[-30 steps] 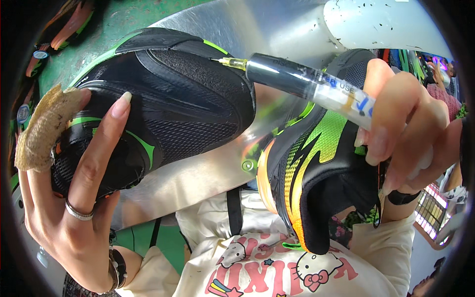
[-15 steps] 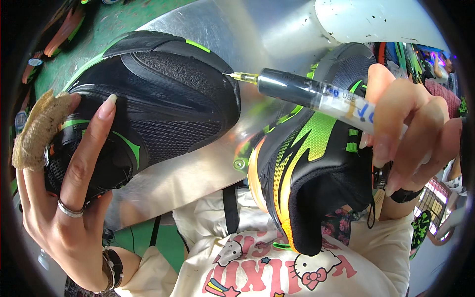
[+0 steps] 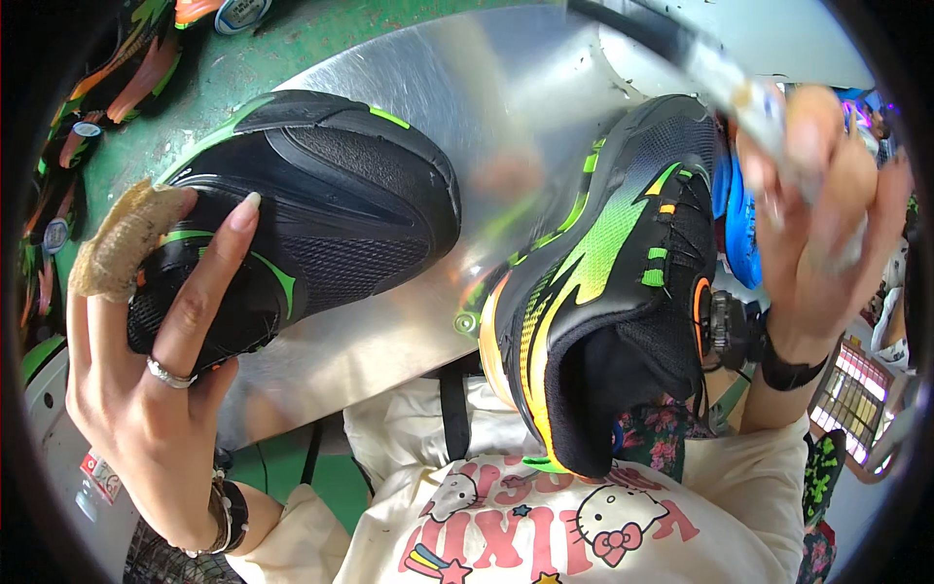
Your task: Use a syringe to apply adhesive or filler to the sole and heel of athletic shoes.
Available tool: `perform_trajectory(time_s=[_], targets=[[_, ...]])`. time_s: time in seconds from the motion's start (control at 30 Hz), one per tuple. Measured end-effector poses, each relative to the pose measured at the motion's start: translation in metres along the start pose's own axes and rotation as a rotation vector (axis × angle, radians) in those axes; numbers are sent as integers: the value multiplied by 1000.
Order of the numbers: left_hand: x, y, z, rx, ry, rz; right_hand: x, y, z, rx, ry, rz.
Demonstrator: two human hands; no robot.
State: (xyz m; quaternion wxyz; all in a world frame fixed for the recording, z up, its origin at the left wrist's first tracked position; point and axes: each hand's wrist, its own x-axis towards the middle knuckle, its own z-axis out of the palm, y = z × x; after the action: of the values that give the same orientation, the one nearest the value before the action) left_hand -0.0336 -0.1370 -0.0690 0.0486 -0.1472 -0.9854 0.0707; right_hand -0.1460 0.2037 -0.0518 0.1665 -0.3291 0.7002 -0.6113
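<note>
My left hand (image 3: 146, 399) grips a black sneaker (image 3: 360, 204) with green trim at the left, its toe pointing right. One finger wears a beige cloth wrap (image 3: 122, 243); another lies along the shoe's upper. My right hand (image 3: 822, 195), smeared by motion, is raised at the upper right, closed round a syringe (image 3: 705, 73) with dark contents. The syringe points up and left, away from the shoe, and its tip is out of view or too blurred to make out. Between my hands a second sneaker (image 3: 603, 263), black with green and orange, stands with its opening toward me.
Both shoes are over a shiny metal plate (image 3: 331, 370) on a green work surface (image 3: 233, 68). More shoes (image 3: 126, 68) line the far left. A white rounded object (image 3: 798, 39) stands at the far right, with a blue item (image 3: 741, 229) below it.
My right hand has lifted the syringe up and away from the left shoe's toe. My left hand has shifted slightly right with its shoe, and the view has moved a little.
</note>
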Motion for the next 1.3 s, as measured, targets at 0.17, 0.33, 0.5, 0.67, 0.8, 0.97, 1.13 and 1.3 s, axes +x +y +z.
perform_trajectory(time_s=[0.17,0.33,0.5,0.67,0.8,0.97,1.13,1.3], targets=[[-8,3,0,-12,-14,-70,50,10,27,-514,-161,2],[-5,3,-2,-13,47,-21,81,15,27,-844,-491,-518],[-5,1,-2,-47,43,-27,73,27,54,-875,-472,-230],[-8,-3,-3,-15,54,-13,74,30,60,-894,-483,-256],[-2,-3,-11,-102,71,-30,80,14,53,-807,-454,-253],[11,4,-39,-81,118,17,66,-39,15,-591,-184,-182],[-6,1,-21,-43,149,51,9,-60,2,-550,56,-197],[-6,-5,-29,-75,18,44,-83,-70,5,-405,383,-194]])
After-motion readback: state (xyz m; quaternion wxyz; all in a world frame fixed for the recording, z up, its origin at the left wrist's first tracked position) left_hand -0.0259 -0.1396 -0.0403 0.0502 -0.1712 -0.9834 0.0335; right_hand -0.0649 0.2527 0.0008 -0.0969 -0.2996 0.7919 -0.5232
